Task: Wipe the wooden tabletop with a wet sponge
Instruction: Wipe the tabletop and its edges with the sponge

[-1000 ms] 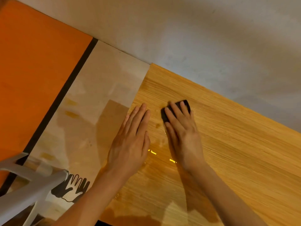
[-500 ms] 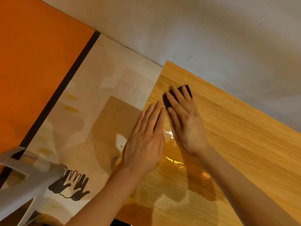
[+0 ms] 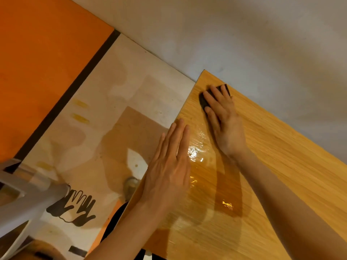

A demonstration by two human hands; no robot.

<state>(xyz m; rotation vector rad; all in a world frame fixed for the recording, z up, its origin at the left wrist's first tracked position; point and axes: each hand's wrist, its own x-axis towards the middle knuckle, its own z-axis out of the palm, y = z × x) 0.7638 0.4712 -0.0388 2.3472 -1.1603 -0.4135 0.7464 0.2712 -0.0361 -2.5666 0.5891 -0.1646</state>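
Right hand (image 3: 224, 119) pressing sponge (image 3: 203, 101), tabletop (image 3: 281, 156) corner

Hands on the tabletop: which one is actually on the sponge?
The right hand: its fingers press the dark sponge near the tabletop's far corner. The left hand lies flat on bare wet wood.

A plain grey-white wall (image 3: 244, 34) fills the top and right of the view. Below it lies a pale beige floor panel (image 3: 131, 81), blotched with darker damp-looking patches and a few small yellow marks. A black strip (image 3: 78, 79) runs along the panel's left side, dividing it from a bright orange floor area (image 3: 37, 62). Near the bottom left, a black printed outline of two hands (image 3: 75, 209) sits on the panel, partly covered by a blurred white plastic frame (image 3: 24, 199).
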